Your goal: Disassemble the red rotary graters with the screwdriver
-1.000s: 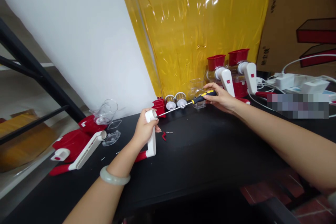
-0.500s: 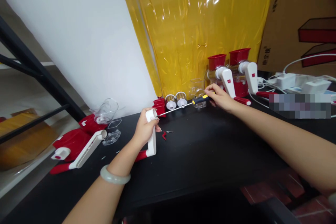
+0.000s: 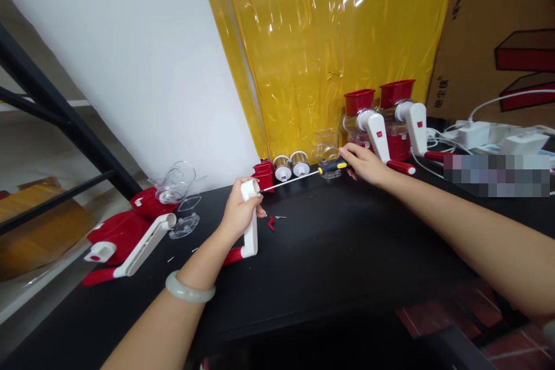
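My left hand (image 3: 237,212) is wrapped round a white crank handle (image 3: 251,237) with a red grip, held upright over the black table. In my right hand (image 3: 361,163) is a screwdriver (image 3: 333,166) with a dark blue and yellow handle, pinched near its back end. Its long shaft slants down to the left, and the tip meets the upper end of the crank; the exact contact is too small to make out. Below the shaft, a small red plastic piece (image 3: 271,223) and a tiny screw (image 3: 280,217) lie on the table.
Left lie a red grater body (image 3: 119,234), another white crank (image 3: 147,245) and clear plastic parts (image 3: 184,225). Behind are red parts (image 3: 262,176) and two grater drums (image 3: 282,169). Two assembled graters (image 3: 396,121) stand back right, beside white chargers and cables (image 3: 473,134).
My right hand has shifted its fingers on the screwdriver handle, and the handle has turned so its yellow patch shows differently. My left hand and the crank have stayed in place.
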A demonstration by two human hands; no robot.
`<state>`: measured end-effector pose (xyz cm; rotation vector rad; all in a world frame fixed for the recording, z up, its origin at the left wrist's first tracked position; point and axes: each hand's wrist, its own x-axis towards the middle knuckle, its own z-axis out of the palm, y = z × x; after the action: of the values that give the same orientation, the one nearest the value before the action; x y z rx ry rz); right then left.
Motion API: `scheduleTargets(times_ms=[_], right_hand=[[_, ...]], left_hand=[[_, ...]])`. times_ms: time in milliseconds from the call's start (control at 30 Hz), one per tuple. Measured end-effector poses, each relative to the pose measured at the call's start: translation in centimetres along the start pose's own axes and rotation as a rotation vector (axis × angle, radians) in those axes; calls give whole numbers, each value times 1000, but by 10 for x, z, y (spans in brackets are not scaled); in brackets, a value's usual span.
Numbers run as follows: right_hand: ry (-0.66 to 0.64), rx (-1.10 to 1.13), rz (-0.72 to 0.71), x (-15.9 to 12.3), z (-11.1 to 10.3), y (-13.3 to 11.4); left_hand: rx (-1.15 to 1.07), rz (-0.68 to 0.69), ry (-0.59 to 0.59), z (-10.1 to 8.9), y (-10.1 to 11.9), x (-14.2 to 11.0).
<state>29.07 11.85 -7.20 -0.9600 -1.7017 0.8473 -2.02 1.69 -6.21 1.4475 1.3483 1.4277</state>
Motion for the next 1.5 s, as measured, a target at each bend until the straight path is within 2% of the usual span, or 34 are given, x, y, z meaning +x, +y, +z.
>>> scheduleTargets(times_ms=[67, 167, 300, 400, 500, 600, 733, 867, 1033, 1167, 1300, 1500], right_hand=[[18, 27, -32, 0, 0, -1], [67, 197, -58, 1, 1, -4], [72, 329, -20, 3, 1, -5], [33, 290, 9, 2, 0, -6], [4, 118, -13, -1, 0, -7], [27, 40, -40, -2, 0, -9], [73, 229, -30, -1, 0, -12], [15, 354, 16, 0, -1, -13], [-51, 188, 85, -1, -1, -9], [-18, 43, -5, -1, 0, -7], [44, 185, -66, -1, 2, -8], [43, 439, -19, -1, 3, -9]], left_hand=[[1, 1, 3, 0, 1, 0], [21, -1, -1, 1, 1, -1], [28, 3, -18, 2, 1, -3], [28, -6, -22, 3, 0, -3], [28, -3, -18, 1, -1, -2], [28, 5, -9, 0, -1, -1], [26, 0, -7, 1, -1, -2], [28, -5, -16, 1, -1, -2], [28, -2, -10, 0, -2, -1], [17, 0, 12, 0, 1, -1], [14, 1, 0, 1, 2, -1], [19, -4, -7, 1, -2, -2]])
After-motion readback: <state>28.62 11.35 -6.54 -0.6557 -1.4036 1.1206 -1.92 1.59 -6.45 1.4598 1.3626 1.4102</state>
